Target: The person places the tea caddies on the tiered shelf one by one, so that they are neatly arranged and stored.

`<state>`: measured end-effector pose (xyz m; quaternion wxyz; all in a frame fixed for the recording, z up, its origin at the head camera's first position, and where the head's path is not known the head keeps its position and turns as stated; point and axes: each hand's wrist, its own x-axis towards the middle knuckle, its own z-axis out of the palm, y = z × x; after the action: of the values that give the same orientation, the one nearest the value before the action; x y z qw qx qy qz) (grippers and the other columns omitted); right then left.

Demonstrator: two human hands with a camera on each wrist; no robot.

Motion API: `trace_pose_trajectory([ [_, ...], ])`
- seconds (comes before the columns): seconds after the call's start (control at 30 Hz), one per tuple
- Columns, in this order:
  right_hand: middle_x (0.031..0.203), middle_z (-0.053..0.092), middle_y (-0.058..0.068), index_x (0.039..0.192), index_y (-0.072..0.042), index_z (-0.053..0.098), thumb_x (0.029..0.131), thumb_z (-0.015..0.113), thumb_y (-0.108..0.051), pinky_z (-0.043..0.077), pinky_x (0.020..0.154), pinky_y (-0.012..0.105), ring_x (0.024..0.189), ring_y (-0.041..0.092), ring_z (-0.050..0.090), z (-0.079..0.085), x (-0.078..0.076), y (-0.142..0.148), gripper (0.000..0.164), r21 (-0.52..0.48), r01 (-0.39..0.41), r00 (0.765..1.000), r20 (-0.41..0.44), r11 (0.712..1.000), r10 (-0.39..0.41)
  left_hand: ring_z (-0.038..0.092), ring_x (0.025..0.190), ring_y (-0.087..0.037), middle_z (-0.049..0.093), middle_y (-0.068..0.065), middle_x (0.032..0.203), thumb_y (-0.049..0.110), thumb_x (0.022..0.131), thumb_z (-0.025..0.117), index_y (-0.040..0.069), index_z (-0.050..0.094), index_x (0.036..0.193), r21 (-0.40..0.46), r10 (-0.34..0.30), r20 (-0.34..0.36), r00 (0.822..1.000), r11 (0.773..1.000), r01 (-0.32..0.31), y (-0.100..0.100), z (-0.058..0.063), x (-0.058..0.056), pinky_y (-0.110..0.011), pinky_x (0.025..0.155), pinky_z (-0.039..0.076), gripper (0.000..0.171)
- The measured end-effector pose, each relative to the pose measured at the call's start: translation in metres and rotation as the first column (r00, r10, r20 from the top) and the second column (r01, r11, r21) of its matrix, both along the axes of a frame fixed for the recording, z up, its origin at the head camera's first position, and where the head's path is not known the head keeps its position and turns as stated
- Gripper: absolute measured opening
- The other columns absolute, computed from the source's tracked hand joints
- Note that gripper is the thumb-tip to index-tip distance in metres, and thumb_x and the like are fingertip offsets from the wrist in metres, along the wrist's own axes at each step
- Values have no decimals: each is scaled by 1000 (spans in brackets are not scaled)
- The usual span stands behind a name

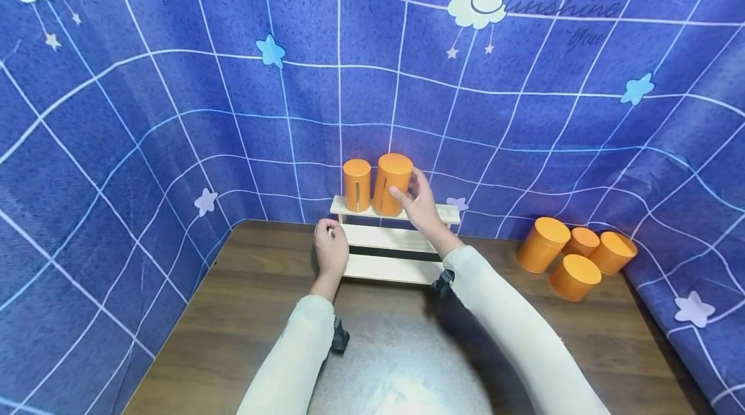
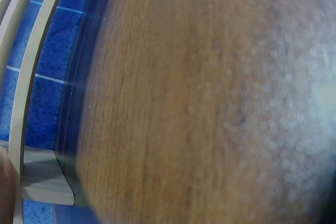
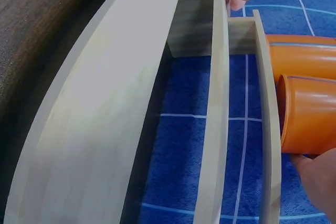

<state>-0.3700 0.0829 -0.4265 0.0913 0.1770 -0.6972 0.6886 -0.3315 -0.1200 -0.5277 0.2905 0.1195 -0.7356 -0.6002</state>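
Observation:
A pale wooden three-step rack [image 1: 391, 268] stands at the back of the table. My right hand [image 1: 421, 207] holds a large orange canister [image 1: 394, 172] at the rack's top step, thumb in front and fingers round its right side. The canister leans a little, and part of its base shows in the right wrist view. Just left of it a narrower orange canister [image 1: 356, 185] stands upright on the same step. With curled fingers my left hand [image 1: 332, 250] grips the rack's left end; in the left wrist view only a sliver of a finger [image 2: 6, 187] shows against the wood.
Several shorter and taller orange canisters [image 1: 544, 245] stand grouped at the table's right rear. Blue patterned cloth [image 1: 372, 92] hangs behind and along both sides of the brown wooden table [image 1: 250, 311].

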Motion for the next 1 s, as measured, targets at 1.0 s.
trace_pose_trajectory([
  [1.0,162,33,31,164,4,16,106,58,-8,34,126,57,149,48,39,-9,7,-2,73,122,-73,997,-23,990,76,55,95,-32,60,-16,108,4,92,49,3,61,100,-9,-16,21,1000,1000,16,1,-1,2,-37,80,42,14],
])
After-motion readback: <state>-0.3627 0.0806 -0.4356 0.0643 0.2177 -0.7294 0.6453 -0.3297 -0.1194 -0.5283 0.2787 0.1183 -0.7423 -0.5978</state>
